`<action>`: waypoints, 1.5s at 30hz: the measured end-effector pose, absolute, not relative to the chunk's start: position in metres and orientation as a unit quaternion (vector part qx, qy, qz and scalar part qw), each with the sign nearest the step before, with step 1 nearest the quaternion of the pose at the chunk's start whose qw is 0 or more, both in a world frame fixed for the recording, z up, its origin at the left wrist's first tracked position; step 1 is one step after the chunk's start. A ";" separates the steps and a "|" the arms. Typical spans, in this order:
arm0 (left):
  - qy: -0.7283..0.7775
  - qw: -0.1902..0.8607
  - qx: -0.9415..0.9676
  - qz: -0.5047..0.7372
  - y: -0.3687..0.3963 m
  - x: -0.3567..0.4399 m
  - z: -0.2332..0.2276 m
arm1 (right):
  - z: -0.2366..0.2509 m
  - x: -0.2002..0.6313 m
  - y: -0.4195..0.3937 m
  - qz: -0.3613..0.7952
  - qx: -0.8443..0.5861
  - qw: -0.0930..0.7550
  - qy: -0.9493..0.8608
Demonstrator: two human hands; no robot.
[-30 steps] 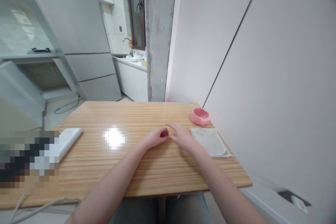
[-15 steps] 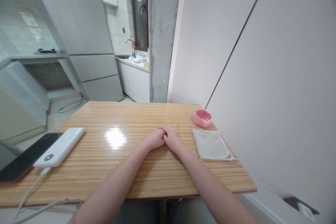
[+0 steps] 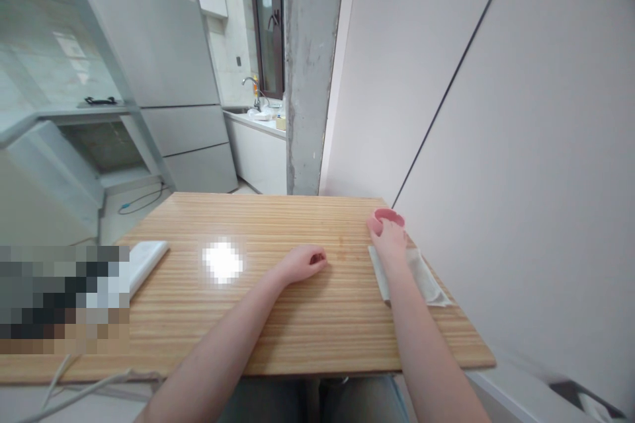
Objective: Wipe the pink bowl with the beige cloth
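A pink ashtray (image 3: 376, 222) sits at the far right corner of the wooden table (image 3: 278, 218). My right hand (image 3: 391, 238) grips its near side, thumb inside the rim and the other fingers over the right edge. Under my right wrist lies a folded grey cloth (image 3: 421, 281), partly covered by the arm. My left hand (image 3: 303, 263) rests on the tabletop near the middle, its fingers curled into a loose fist around a hollow, with nothing seen in it.
A white power bank (image 3: 149, 258) lies at the table's left, partly blurred out, with a white cable (image 3: 94, 388) below. The wall (image 3: 471, 211) runs close along the right edge. Beyond stand a fridge (image 3: 183, 66) and a sink counter (image 3: 258, 152).
My hands were clasped together at the table's middle. The right one has moved away to the right and taken hold of the ashtray; the left has stayed almost in place.
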State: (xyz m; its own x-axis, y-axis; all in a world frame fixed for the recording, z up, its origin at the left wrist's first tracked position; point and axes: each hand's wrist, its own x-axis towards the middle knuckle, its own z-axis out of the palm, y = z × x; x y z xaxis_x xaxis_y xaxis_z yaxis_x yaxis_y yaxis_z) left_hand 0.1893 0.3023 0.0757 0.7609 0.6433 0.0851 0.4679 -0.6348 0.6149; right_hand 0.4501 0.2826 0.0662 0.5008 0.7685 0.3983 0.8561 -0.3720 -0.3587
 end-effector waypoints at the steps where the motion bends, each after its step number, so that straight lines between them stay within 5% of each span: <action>1: 0.311 0.293 0.891 0.151 0.302 0.189 0.076 | 0.064 0.449 0.284 -0.088 -0.826 0.258 -0.493; 8: 0.310 0.273 0.895 0.170 0.304 0.190 0.073 | 0.066 0.454 0.284 -0.087 -0.793 0.307 -0.518; 14: 0.403 0.174 0.809 0.392 0.312 0.180 0.082 | 0.081 0.410 0.280 -0.002 -0.644 0.393 -0.657; 23: 0.274 0.141 0.902 0.303 0.312 0.165 0.103 | 0.084 0.342 0.261 0.091 -0.472 0.407 -0.777; 29: 0.447 0.046 0.831 0.327 0.331 0.104 0.110 | 0.077 0.355 0.269 0.002 -0.532 0.532 -0.659; 35: 0.647 -0.077 0.700 0.293 0.358 0.018 0.086 | 0.067 0.358 0.277 0.046 -0.548 0.520 -0.654; 45: 0.743 -0.105 0.586 0.304 0.359 -0.004 0.067 | 0.072 0.377 0.275 0.068 -0.601 0.468 -0.645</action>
